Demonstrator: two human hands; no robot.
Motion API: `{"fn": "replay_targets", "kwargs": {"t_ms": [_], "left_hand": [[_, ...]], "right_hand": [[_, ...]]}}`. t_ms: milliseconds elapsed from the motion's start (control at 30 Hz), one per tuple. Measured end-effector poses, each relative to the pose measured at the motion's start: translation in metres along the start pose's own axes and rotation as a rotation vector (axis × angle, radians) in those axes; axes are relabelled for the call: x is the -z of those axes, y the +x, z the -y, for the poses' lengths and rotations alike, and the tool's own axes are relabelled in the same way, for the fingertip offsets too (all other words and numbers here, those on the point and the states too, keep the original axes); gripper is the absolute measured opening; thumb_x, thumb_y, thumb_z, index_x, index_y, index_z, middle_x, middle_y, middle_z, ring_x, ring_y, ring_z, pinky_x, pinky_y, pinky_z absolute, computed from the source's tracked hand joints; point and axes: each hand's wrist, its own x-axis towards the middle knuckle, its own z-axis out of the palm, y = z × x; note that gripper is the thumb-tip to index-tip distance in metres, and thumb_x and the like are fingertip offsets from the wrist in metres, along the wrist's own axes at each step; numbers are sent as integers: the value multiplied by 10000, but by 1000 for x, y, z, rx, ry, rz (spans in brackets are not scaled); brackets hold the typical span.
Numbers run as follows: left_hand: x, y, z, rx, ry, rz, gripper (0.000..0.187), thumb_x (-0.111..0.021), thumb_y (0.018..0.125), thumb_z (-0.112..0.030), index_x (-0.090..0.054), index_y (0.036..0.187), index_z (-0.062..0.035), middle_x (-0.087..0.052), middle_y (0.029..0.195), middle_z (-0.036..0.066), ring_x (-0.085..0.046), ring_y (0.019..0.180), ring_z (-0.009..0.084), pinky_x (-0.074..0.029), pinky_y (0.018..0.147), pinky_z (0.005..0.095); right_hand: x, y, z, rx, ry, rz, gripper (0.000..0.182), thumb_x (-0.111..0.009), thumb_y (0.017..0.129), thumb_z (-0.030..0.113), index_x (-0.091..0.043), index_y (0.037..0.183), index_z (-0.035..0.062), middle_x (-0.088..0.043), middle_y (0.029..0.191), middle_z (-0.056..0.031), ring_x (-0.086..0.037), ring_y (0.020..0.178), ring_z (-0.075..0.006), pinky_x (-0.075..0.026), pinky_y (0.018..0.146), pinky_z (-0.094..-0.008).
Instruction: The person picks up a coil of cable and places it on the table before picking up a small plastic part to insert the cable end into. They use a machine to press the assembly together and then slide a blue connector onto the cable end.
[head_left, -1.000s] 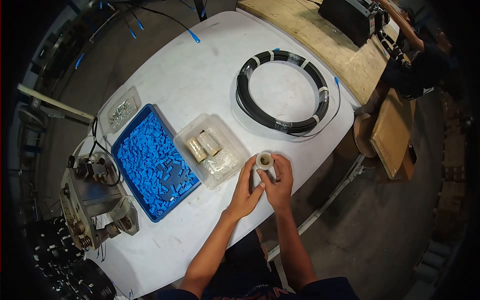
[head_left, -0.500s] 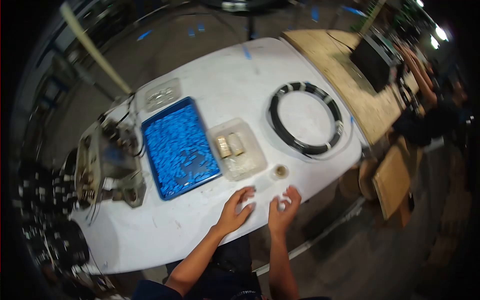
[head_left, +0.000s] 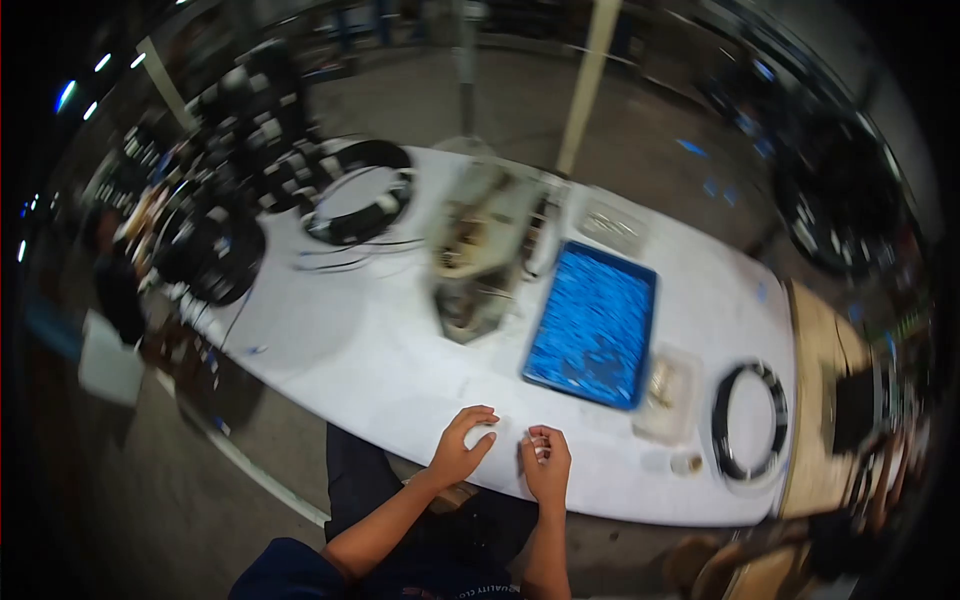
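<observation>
Workshop with coiled black cables (head_left: 750, 420)

Blue tray (head_left: 580, 394) of blue pieces (head_left: 595, 310) lies on table (head_left: 380, 350).

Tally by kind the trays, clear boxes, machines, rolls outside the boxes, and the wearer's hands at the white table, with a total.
Blue tray: 1
Clear boxes: 2
Machine: 1
Roll: 1
Hands, left hand and right hand: 2
Total: 7
</observation>
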Motion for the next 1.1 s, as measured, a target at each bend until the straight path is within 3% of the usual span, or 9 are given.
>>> {"fn": "replay_targets", "kwargs": {"t_ms": [200, 267, 300, 433, 567, 800, 867, 933, 1100], "left_hand": [[100, -23, 29, 88, 143, -403, 211, -659, 855, -55, -665, 1064, -26, -619, 1217, 144, -555, 1204, 305, -427, 1021, 375], [135, -36, 39, 194, 11, -463, 218, -652, 868, -66, -665, 1083, -32, -643, 1185, 123, -571, 1186, 274, -425, 1020, 370], [150, -41, 45, 370, -136, -493, 191, -629, 910, -69, -657, 1095, -33, -652, 1173, 72, -591, 1143, 180, -433, 1011, 331], [212, -63, 67, 432, -311, -634, 183, -615, 936, -91, -655, 1089, 3, -692, 1045, 61, -638, 968, 121, -492, 894, 276], [259, -70, 83, 382, -393, -761, 165, -613, 943, -76, -652, 1073, 16, -687, 1018, 62, -628, 955, 109, -491, 868, 250], [314, -10, 90, 369, -467, -733, 146, -576, 944, -62, -632, 1054, 17, -676, 1011, 75, -616, 982, 140, -467, 905, 275], [325, 22, 95, 348, -474, -684, 151, -575, 944, -60, -631, 1062, 14, -677, 1020, 75, -614, 984, 136, -467, 899, 276], [335, 56, 105, 326, -470, -687, 163, -580, 945, -74, -632, 1075, 8, -679, 1023, 78, -613, 979, 135, -466, 898, 279], [374, 155, 136, 251, -373, -748, 254, -600, 951, -80, -568, 1189, 3, -610, 1193, 81, -559, 1092, 137, -432, 966, 266]], "right_hand": [[-70, 14, 31, 42, -110, 394, 225, -710, 851, 98, -633, 1051, 30, -658, 988, -46, -597, 834, -121, -477, 684, -259], [-95, 18, 40, 64, -145, 466, 234, -711, 854, 110, -633, 1059, 29, -663, 999, -49, -604, 848, -128, -484, 695, -263], [-108, 19, 42, 31, -128, 484, 241, -710, 859, 117, -632, 1067, 25, -665, 1004, -51, -607, 858, -133, -488, 700, -266], [-165, 23, 57, -36, -115, 583, 251, -700, 872, 131, -628, 1081, 12, -667, 1002, -62, -623, 866, -147, -497, 711, -275], [-225, 31, 74, -71, -81, 647, 239, -692, 876, 114, -627, 1077, 0, -661, 1003, -75, -634, 867, -153, -496, 718, -276], [-285, 102, 102, -57, 34, 621, 221, -702, 906, 148, -639, 1054, -4, -656, 986, -42, -582, 855, -109, -486, 780, -249], [-302, 130, 115, -9, 91, 542, 176, -687, 903, 117, -633, 1027, 4, -628, 861, -27, -554, 744, -88, -449, 682, -228], [-314, 165, 119, 37, 112, 506, 156, -674, 907, 97, -627, 1025, 7, -624, 852, -27, -558, 753, -96, -452, 702, -236], [-354, 254, 134, 80, 235, 230, 164, -668, 906, 116, -611, 1042, 42, -596, 951, -1, -527, 812, -89, -411, 724, -238]]}}
